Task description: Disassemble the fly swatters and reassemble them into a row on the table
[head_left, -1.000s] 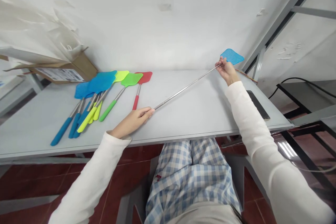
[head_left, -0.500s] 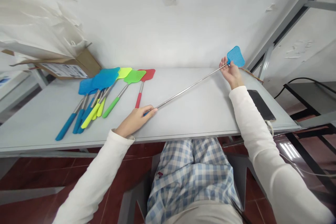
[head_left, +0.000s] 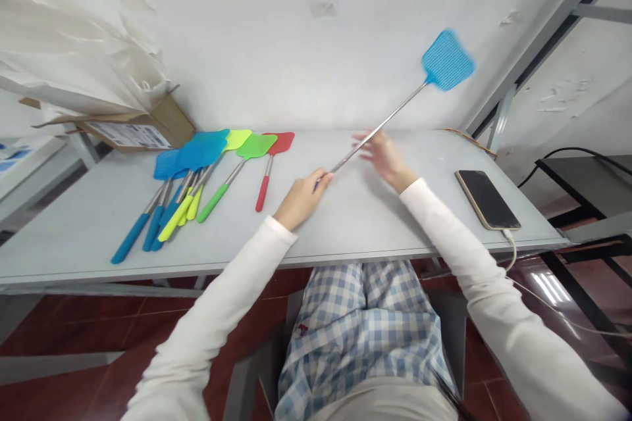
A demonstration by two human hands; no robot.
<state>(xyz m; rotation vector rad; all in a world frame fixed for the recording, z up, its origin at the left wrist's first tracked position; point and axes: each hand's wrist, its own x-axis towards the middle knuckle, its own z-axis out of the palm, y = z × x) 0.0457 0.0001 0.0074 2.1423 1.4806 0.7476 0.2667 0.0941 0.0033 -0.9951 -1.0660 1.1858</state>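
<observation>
At two o'clock, the swatter (head_left: pixel 447 62) slanted up from the left hand (head_left: pixel 302 200), clamped near its lower end; the right hand (head_left: pixel 385 154) had left the far end and spread loosely farther down, touch unclear, leaving the left the main hold.

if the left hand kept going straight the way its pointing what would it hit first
Probably the right hand, whose spread fingers lie ahead of the left hand along the shaft of the held blue swatter. Depth is unclear, so it might pass them by.
</observation>
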